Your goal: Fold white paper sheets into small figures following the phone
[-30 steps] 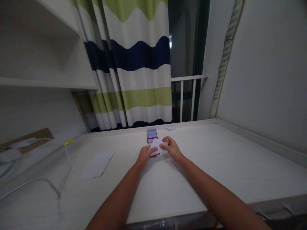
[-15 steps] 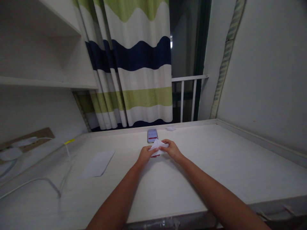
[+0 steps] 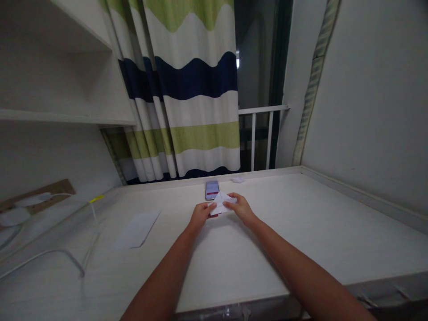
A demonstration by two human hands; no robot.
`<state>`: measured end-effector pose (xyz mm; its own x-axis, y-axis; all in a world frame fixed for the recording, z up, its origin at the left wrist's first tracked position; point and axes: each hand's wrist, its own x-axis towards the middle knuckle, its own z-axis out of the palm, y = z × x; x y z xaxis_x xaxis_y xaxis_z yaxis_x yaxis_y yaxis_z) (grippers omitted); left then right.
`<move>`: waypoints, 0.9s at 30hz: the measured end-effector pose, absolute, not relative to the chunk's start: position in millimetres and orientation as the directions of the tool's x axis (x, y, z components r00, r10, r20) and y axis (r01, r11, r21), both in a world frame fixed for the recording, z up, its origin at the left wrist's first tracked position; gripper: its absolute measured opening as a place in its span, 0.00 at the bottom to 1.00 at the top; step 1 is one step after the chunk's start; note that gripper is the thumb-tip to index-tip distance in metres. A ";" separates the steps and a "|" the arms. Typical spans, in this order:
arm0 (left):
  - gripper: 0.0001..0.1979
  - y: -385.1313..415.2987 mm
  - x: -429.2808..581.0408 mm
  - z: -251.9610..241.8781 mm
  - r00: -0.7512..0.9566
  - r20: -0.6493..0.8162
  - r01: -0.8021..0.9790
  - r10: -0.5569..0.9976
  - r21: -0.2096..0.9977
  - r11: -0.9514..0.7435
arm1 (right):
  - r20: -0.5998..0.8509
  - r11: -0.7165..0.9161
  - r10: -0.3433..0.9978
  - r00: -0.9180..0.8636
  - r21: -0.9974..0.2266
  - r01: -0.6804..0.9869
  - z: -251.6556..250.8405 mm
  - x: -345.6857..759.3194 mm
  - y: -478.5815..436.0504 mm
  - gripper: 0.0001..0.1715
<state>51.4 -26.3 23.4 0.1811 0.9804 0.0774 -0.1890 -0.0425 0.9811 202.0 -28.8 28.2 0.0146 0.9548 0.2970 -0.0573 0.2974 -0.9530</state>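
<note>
A piece of white folded paper (image 3: 220, 204), roughly triangular with its point away from me, is held between both hands above the white desk. My left hand (image 3: 201, 214) pinches its left side, thumb on top and fingers beneath. My right hand (image 3: 242, 208) grips the right side, its thumb resting on the upper face. Just beyond the paper lies a phone (image 3: 211, 189) with its screen lit; the paper's tip comes close to its lower edge in view. The undersides of the fingers are mostly hidden.
Flat white sheets (image 3: 138, 229) lie on the desk (image 3: 230, 263) at the left. A small crumpled or folded white paper (image 3: 237, 180) rests near the back edge. White cables (image 3: 56, 251) and a power strip (image 3: 33, 199) are far left, under a shelf (image 3: 67, 117). A striped curtain (image 3: 200, 107) hangs behind.
Both thumbs have spread a little apart on the paper, and its near face now looks flatter. The hands stay in nearly the same place; the view has shifted slightly.
</note>
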 end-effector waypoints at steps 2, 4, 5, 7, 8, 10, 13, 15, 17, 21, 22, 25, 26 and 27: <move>0.19 -26.3 51.3 23.6 0.189 0.083 -0.203 0.979 0.978 -0.044 | 0.293 0.294 0.956 0.020 -0.954 -0.066 27.2 202.2 -28.0 0.17; 0.19 -26.2 51.1 24.0 0.189 0.102 -0.210 0.977 0.976 -0.061 | 0.281 0.282 0.959 0.020 -0.957 -0.072 27.4 202.4 -28.1 0.17; 0.18 -26.2 51.1 24.2 0.190 0.112 -0.210 0.975 0.975 -0.071 | 0.275 0.276 0.961 0.019 -0.958 -0.076 28.0 202.4 -28.6 0.18; 0.18 -26.3 51.0 24.5 0.190 0.126 -0.210 0.974 0.974 -0.085 | 0.270 0.271 0.963 0.026 -0.959 -0.077 29.8 202.3 -30.1 0.18; 0.18 -26.3 51.0 24.4 0.191 0.128 -0.210 0.973 0.974 -0.086 | 0.271 0.272 0.962 0.030 -0.959 -0.075 30.8 202.3 -31.0 0.18; 0.18 -26.4 50.9 23.8 0.193 0.129 -0.215 0.973 0.973 -0.086 | 0.278 0.279 0.960 0.032 -0.958 -0.067 32.0 202.3 -32.2 0.18; 0.18 -26.2 50.6 22.5 0.184 0.142 -0.235 0.973 0.967 -0.097 | 0.289 0.290 0.957 0.028 -0.955 -0.056 31.3 202.4 -31.9 0.17; 0.18 -26.2 50.5 22.3 0.175 0.153 -0.241 0.973 0.964 -0.108 | 0.292 0.293 0.956 0.027 -0.954 -0.058 29.6 202.5 -30.5 0.17; 0.18 -26.7 50.3 22.9 0.166 0.161 -0.235 0.973 0.965 -0.119 | 0.290 0.291 0.957 0.025 -0.955 -0.063 28.3 202.6 -29.3 0.17; 0.19 -28.3 50.7 25.3 0.147 0.161 -0.234 0.976 0.964 -0.123 | 0.290 0.291 0.957 0.025 -0.954 -0.071 28.6 202.5 -29.9 0.18; 0.19 -28.8 51.1 25.7 0.139 0.150 -0.238 0.979 0.965 -0.114 | 0.295 0.296 0.955 0.025 -0.952 -0.072 28.8 202.3 -30.4 0.18; 0.19 -30.4 53.3 26.2 0.152 0.085 -0.209 0.985 0.976 -0.052 | 0.311 0.312 0.950 0.024 -0.948 -0.065 28.4 200.8 -31.1 0.17; 0.18 -31.0 54.2 26.3 0.168 0.062 -0.188 0.984 0.982 -0.029 | 0.314 0.315 0.949 0.017 -0.947 -0.058 28.0 200.1 -31.0 0.17; 0.18 -31.7 55.0 26.4 0.182 0.046 -0.170 0.982 0.985 -0.015 | 0.317 0.317 0.948 0.007 -0.947 -0.051 27.4 199.3 -30.8 0.17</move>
<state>55.0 -31.7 26.4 0.1824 0.9821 0.0463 -0.1703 -0.0148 0.9853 199.3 -30.8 27.4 0.0074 0.9485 0.3168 -0.0508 0.3167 -0.9472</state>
